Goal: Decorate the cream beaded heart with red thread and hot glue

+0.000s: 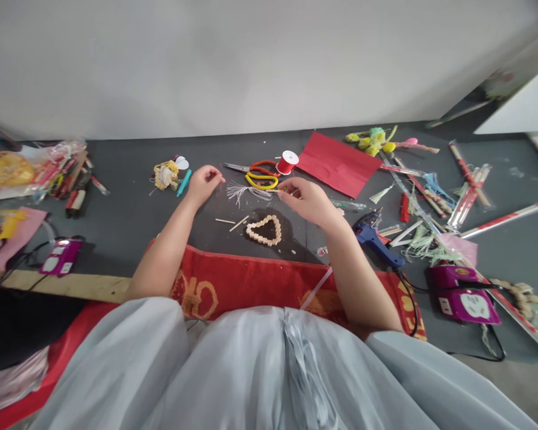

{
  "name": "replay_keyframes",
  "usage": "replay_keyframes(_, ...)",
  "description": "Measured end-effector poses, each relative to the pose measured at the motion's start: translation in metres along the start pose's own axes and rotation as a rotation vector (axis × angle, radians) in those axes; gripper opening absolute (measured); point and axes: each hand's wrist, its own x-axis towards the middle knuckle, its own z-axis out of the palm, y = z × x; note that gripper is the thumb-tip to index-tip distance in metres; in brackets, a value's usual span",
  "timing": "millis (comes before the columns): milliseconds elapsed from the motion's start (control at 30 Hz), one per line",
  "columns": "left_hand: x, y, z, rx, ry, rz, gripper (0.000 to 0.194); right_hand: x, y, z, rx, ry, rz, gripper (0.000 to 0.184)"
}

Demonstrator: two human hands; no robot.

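My left hand point(205, 184) is raised over the grey table with its fingertips pinched together. A faint reddish strand seems to hang at them, too fine to make out. My right hand point(308, 200) pinches the narrow end of a white tassel point(244, 191), whose loose strands fan out to the left. Just behind the tassel lie scissors point(262, 173) with red and yellow handles, beside a spool of red thread point(287, 162). In front of both hands rests a heart-shaped frame of small beige pieces point(264, 231), with two thin sticks point(233, 222) to its left.
Red paper point(336, 164) lies behind my right hand. A blue glue gun point(376, 236) and a purple power box point(464, 294) are at the right, near tassels and wrapped sticks. A teal marker point(184, 183) is left. A red towel point(246, 280) covers the front edge.
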Motion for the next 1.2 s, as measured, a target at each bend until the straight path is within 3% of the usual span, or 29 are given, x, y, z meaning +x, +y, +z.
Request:
replay_keyframes(233,0.001,0.008,-0.013,-0.358,0.076,-0.190,0.022,0.003,0.007,0.000,0.055,-0.047,-0.022,0.028)
replay_keyframes(367,-0.005,0.026,-0.020,-0.367,0.067,-0.188,0.028,0.005,0.007,0.006,0.137,-0.072,-0.019,0.022)
replay_keyframes(533,-0.027,0.070,-0.011,-0.355,-0.079,-0.023,0.041,0.005,0.001,0.025,0.360,-0.048,-0.016,0.024)
replay_keyframes(733,-0.065,0.121,0.012,-0.466,-0.271,0.044,0.048,0.002,-0.009,0.042,0.672,-0.007,-0.059,0.035)
replay_keyframes(933,-0.077,0.127,0.025,-0.564,-0.269,0.034,0.053,-0.002,-0.015,0.037,0.878,0.017,-0.062,0.040)
replay_keyframes(1100,-0.082,0.127,0.030,-0.602,-0.322,0.061,0.049,-0.003,-0.015,0.032,0.813,-0.005,-0.102,0.042)
replay_keyframes(1200,-0.083,0.132,0.031,-0.639,-0.274,0.069,0.039,-0.003,-0.015,0.029,0.756,0.049,-0.106,0.044)
